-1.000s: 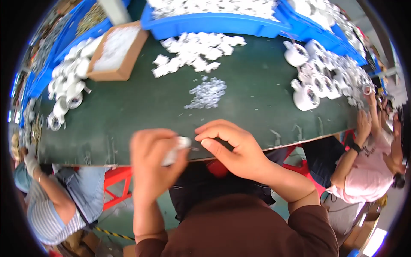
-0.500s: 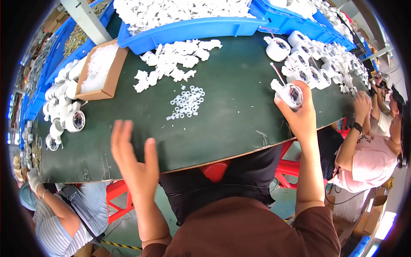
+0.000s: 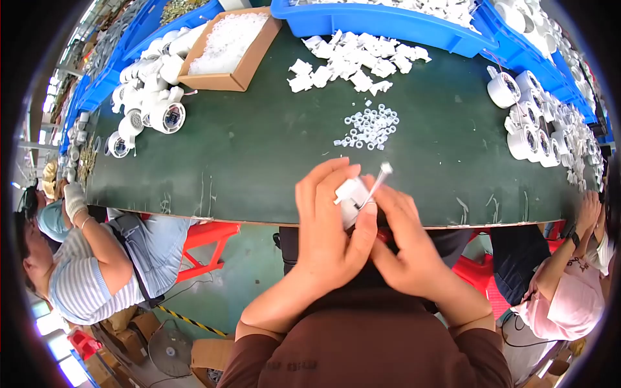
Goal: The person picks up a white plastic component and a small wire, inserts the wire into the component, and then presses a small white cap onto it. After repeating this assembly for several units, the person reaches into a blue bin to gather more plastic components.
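Carried leftward, our round white plastic housing (image 3: 350, 190) sits clasped in our left hand (image 3: 326, 236) — whether our half-curled right hand (image 3: 409, 246) grips, we cannot tell.

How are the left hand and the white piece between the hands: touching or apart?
Touching: the head view shows the left hand holding the white piece between thumb and fingers.

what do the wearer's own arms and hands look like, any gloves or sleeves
The left hand and right hand are ungloved. Short, plain dark brown sleeves cover the upper arms, leaving the forearms bare, with no watch or bracelet visible.
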`<state>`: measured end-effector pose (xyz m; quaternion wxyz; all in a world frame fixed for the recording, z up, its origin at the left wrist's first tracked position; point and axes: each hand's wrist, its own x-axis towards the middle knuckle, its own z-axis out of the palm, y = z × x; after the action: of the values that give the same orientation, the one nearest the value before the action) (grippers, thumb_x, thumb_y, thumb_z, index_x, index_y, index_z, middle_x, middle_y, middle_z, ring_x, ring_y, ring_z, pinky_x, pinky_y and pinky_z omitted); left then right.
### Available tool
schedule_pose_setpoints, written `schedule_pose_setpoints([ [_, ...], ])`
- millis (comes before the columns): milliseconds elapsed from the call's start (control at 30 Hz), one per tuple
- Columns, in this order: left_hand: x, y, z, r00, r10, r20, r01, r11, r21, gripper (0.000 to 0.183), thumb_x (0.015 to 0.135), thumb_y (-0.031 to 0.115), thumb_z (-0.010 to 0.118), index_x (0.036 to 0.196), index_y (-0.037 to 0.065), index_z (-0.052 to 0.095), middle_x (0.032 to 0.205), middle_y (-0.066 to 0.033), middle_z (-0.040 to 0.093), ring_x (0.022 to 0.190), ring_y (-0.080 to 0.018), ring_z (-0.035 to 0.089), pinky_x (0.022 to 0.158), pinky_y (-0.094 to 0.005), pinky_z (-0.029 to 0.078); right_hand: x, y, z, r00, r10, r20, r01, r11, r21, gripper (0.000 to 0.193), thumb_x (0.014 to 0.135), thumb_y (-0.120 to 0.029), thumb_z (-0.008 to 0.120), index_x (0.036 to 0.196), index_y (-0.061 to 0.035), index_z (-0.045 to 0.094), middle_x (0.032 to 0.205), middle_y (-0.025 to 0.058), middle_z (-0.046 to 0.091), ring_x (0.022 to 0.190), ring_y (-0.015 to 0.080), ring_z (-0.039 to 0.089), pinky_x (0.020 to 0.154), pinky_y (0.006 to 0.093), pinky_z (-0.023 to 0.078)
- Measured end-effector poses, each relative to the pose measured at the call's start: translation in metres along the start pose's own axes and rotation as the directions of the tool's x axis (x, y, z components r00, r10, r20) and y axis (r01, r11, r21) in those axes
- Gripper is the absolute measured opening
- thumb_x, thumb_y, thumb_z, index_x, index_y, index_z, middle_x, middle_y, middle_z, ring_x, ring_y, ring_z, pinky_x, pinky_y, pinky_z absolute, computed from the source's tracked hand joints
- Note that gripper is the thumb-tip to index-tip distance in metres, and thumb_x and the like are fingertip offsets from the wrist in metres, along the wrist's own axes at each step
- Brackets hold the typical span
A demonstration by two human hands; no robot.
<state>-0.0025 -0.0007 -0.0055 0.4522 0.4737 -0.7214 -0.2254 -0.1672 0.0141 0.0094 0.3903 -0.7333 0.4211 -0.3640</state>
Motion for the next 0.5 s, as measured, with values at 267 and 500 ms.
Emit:
schedule_pose_setpoints([
  [267,0.008,0.0,-0.013,0.997,0.071,0.007,-0.071,0.994,0.078,0.029,0.082,0.011,0.066,0.11,0.002,0.06,0.115,-0.0162,0.061,0.094,-0.0353,0.056,0.082,-0.0428,0.047,0.038,-0.018,-0.013,0.964,0.267,0.015,-0.189,0.639,0.746,0.014,0.097,0.0,0.064,0.111,0.0005,0.064,0.1,0.0026,0.062,0.089,0.0091,0.056,0.081,0.0255,0.048],
  [500,0.01,-0.003,-0.02,1.0,0.014,0.004,-0.014,0.998,-0.069,0.018,0.087,0.003,0.059,0.104,0.0,0.06,0.106,-0.0161,0.063,0.087,-0.034,0.057,0.077,-0.0416,0.047,0.033,-0.007,-0.001,0.986,0.084,-0.141,-0.023,0.921,0.388,0.017,0.092,0.009,0.064,0.106,0.0006,0.068,0.097,0.007,0.065,0.084,0.0099,0.061,0.075,0.0254,0.051],
])
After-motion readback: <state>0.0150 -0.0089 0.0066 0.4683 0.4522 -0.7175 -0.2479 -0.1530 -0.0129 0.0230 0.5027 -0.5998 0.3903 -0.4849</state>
